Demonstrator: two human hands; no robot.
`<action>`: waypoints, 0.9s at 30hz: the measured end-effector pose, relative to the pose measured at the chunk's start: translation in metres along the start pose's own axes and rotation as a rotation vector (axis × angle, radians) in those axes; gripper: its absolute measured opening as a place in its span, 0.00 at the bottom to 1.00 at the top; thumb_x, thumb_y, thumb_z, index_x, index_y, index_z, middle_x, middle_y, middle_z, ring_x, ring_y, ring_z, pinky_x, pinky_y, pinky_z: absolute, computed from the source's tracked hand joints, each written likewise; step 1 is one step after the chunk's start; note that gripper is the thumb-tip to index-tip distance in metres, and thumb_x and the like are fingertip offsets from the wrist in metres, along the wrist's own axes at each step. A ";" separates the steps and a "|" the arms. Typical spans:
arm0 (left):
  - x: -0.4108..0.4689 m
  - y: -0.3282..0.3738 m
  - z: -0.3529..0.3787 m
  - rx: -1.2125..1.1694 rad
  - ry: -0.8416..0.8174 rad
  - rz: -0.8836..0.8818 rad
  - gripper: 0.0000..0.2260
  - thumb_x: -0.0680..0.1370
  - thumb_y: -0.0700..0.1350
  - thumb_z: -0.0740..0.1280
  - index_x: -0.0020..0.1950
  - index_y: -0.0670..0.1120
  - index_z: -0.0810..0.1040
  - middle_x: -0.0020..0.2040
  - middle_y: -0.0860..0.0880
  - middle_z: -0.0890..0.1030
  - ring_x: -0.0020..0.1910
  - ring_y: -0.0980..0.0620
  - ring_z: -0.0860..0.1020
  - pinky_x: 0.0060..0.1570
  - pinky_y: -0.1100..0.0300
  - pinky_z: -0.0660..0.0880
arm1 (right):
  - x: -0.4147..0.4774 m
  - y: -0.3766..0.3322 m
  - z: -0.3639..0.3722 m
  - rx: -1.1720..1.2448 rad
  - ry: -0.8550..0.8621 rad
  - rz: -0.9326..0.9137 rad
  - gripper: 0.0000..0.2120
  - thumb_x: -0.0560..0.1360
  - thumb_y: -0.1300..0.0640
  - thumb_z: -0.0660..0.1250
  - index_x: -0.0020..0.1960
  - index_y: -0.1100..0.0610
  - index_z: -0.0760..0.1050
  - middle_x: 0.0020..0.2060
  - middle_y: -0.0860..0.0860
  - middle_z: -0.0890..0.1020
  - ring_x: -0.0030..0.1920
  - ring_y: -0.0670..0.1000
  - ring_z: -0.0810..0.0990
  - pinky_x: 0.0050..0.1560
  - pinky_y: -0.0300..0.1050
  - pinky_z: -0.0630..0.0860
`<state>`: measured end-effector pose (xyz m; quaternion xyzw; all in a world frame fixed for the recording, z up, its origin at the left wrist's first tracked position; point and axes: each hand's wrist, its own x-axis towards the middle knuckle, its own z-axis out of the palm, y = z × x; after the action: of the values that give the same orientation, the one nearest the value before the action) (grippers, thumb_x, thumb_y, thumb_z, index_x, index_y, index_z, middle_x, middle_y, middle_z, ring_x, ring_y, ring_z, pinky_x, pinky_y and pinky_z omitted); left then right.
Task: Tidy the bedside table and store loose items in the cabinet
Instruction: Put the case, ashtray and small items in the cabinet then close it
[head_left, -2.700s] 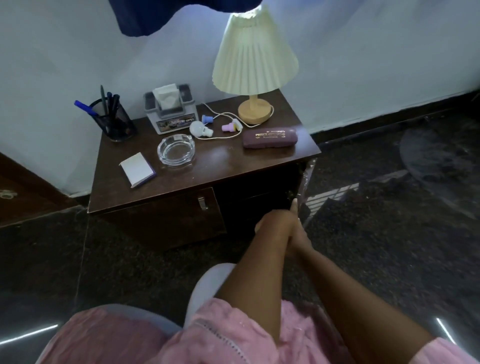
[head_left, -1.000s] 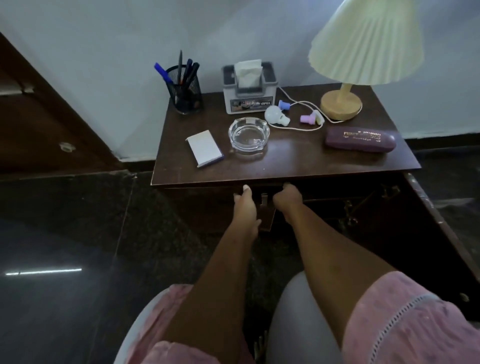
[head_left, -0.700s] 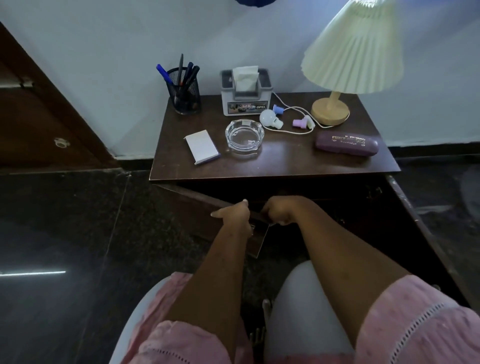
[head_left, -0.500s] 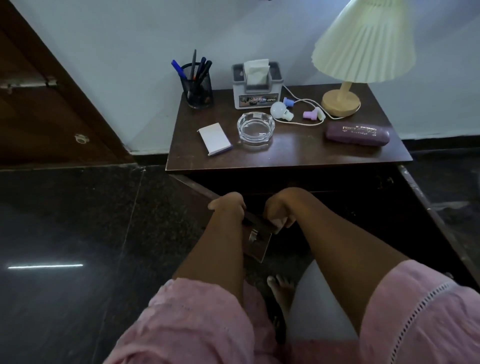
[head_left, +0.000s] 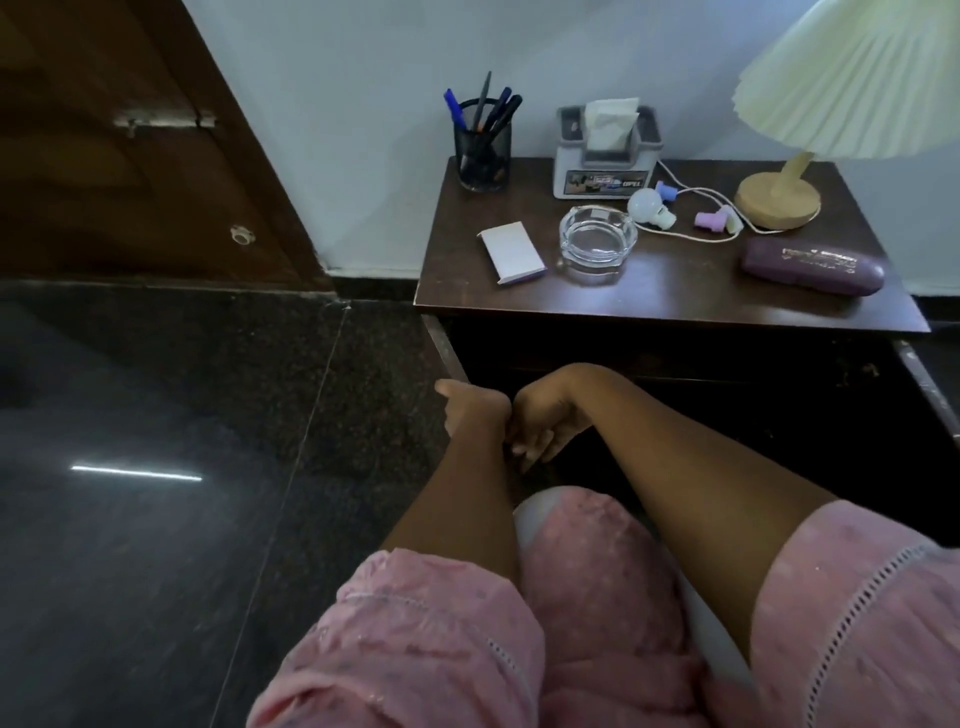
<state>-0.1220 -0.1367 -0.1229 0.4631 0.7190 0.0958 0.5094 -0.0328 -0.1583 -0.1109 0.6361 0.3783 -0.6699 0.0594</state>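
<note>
The dark wooden bedside table (head_left: 655, 294) carries a white box (head_left: 511, 253), a glass ashtray (head_left: 597, 239), a purple glasses case (head_left: 811, 265), a white bulb (head_left: 645, 207), coloured plugs (head_left: 708, 221) on a cord, a pen holder (head_left: 481, 156) and a tissue box (head_left: 605, 156). Below the top, the left cabinet door (head_left: 445, 347) is swung out towards me, seen edge-on. My left hand (head_left: 470, 410) grips its outer end. My right hand (head_left: 540, 423) is curled against its inner side, right beside the left hand. The cabinet interior (head_left: 737, 415) is dark.
A lamp (head_left: 777, 200) with a cream pleated shade stands at the table's back right. The right cabinet door (head_left: 930, 395) also stands open. A brown wooden door (head_left: 135, 156) is at the left, with dark polished floor (head_left: 182, 467) in front. My pink-clad knees fill the bottom.
The right door was opened first. Both hands then took the left door and swung it out from shut to wide open. My view shifted left.
</note>
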 end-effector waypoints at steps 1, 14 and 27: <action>0.004 -0.007 -0.007 0.029 0.035 0.031 0.26 0.77 0.38 0.61 0.72 0.45 0.54 0.67 0.37 0.70 0.65 0.39 0.70 0.56 0.49 0.72 | 0.006 -0.005 0.004 0.002 -0.028 -0.026 0.13 0.79 0.69 0.56 0.56 0.60 0.76 0.65 0.57 0.75 0.66 0.54 0.74 0.65 0.49 0.68; 0.047 -0.034 -0.080 0.514 0.145 0.171 0.25 0.77 0.40 0.61 0.72 0.51 0.59 0.65 0.42 0.73 0.64 0.41 0.72 0.54 0.49 0.71 | 0.051 -0.067 0.037 -0.250 -0.023 -0.133 0.25 0.78 0.63 0.61 0.73 0.50 0.62 0.71 0.46 0.67 0.72 0.51 0.63 0.63 0.45 0.65; 0.062 -0.052 -0.064 0.684 0.505 0.353 0.14 0.76 0.49 0.67 0.57 0.48 0.67 0.52 0.47 0.79 0.49 0.46 0.80 0.36 0.56 0.65 | 0.074 -0.055 0.019 -0.354 0.368 -0.413 0.32 0.74 0.66 0.63 0.75 0.50 0.59 0.78 0.47 0.46 0.77 0.54 0.49 0.72 0.47 0.58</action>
<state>-0.2070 -0.0970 -0.1646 0.6820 0.7210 0.0481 0.1123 -0.0920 -0.1007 -0.1557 0.6362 0.6143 -0.4653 -0.0375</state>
